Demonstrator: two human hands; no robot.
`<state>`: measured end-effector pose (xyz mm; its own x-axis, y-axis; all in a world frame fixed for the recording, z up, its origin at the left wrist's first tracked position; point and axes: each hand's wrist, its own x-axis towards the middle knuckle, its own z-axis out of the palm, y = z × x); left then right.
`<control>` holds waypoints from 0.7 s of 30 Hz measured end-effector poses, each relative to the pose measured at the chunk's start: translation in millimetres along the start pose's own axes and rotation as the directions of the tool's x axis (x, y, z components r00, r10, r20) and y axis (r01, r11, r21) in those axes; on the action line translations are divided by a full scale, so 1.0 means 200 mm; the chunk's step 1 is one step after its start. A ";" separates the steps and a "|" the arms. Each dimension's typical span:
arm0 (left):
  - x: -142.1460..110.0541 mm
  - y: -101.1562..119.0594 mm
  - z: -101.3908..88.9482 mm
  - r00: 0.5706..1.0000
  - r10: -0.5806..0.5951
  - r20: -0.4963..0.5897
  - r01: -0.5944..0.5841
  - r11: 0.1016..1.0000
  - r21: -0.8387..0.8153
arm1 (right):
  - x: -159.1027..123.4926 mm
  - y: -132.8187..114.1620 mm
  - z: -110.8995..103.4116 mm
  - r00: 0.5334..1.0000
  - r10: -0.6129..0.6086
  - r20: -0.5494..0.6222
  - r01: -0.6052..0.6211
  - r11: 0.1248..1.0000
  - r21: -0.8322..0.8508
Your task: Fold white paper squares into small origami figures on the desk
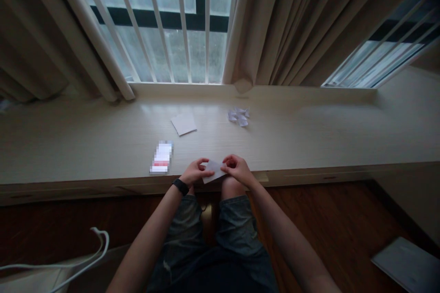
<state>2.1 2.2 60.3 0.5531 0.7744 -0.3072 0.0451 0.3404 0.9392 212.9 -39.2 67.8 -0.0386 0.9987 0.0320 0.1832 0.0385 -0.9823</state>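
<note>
A small white sheet of paper [213,171] is held between my two hands, just above the front edge of the white ledge [309,132]. My left hand [196,172], with a dark band on its wrist, pinches the paper's left side. At the opposite side, the fingers of my right hand [238,169] are closed on the paper's corner. Farther back on the ledge lies a flat stack of white paper squares [184,124]. To its right sits a cluster of small folded white paper pieces [239,117]; their exact shape is too small to tell.
A phone with a blurred-out screen [161,157] lies left of my hands near the ledge's edge. Behind the ledge are a barred window [165,50] and beige curtains [282,23]. A white cable [103,242] hangs at lower left; a flat grey object [409,263] lies at lower right.
</note>
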 end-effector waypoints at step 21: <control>0.07 0.03 0.03 0.942 0.187 -0.278 -0.202 0.979 -0.026 | 0.15 -0.01 0.17 0.968 0.185 -0.169 -0.112 0.924 0.367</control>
<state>15.3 11.8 62.4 0.2984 0.9416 -0.1563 -0.0896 0.1906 0.9776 178.1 -9.7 64.5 0.1619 0.9796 -0.1192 -0.1866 -0.0882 -0.9785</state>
